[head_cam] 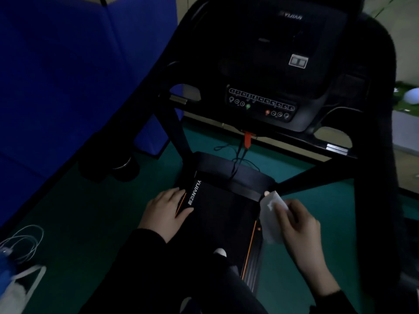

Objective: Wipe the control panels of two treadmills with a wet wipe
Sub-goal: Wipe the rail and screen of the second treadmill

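A black treadmill fills the middle of the head view. Its control panel (260, 103), a dark strip with rows of small round buttons plus one green and one orange, sits at the upper centre under a dark console screen (267, 48). My right hand (299, 227) holds a white wet wipe (271, 214) low at the right, above the belt's right edge and well below the panel. My left hand (165, 211) hovers over the belt's left side with relaxed fingers and holds nothing.
A blue padded partition (68, 75) stands close on the left. The treadmill's black handrails (383, 155) run down both sides. An orange safety key and cords (247, 139) hang under the console. White cables (22, 243) and a bag lie on the green floor at lower left.
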Available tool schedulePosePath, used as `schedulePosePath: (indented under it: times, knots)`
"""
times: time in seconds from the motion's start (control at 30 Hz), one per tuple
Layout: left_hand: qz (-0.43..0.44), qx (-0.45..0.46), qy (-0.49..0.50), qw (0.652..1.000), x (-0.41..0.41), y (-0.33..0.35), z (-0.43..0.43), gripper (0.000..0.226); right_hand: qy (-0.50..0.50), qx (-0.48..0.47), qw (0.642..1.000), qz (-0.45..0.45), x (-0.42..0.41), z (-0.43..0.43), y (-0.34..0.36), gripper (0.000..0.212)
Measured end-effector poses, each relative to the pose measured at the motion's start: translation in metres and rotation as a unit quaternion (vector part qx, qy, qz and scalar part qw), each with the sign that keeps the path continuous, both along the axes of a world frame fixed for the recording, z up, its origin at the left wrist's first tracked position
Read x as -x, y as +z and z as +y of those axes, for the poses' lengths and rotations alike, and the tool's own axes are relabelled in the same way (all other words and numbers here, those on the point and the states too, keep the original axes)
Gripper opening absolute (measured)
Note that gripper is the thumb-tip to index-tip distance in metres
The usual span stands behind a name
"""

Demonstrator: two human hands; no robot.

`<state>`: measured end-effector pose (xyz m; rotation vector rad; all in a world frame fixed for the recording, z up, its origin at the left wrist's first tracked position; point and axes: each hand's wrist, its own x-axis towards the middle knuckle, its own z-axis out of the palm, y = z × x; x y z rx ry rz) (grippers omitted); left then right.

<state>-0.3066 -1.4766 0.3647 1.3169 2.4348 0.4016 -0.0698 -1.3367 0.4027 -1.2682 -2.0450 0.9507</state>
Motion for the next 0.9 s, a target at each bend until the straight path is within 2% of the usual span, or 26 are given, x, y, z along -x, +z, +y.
schedulePosePath:
  times: [0.13,0.3,0.5,0.73,0.9]
  knots:
    - [0.025,-0.002,-0.021,0.999,0.008,0.008,0.047,0.086,-0.003,0.003,1.000,0.021,0.019,0.037,0.005,0.016]
    - [0.047,-0.016,-0.040,0.998,0.019,0.025,0.098,0.061,-0.022,0.008,0.998,0.054,0.032,0.083,0.016,0.021]
    - [0.050,-0.046,-0.042,0.997,0.040,0.039,0.150,0.081,-0.043,0.017,0.995,0.089,0.048,0.126,0.020,0.024]
    - [0.063,-0.087,-0.049,0.993,0.079,0.049,0.218,0.079,-0.078,-0.010,0.993,0.089,0.080,0.180,0.022,0.021]
    - [0.058,-0.101,-0.076,0.990,0.129,0.056,0.284,0.085,-0.120,-0.014,0.988,0.097,0.124,0.226,0.034,0.035]
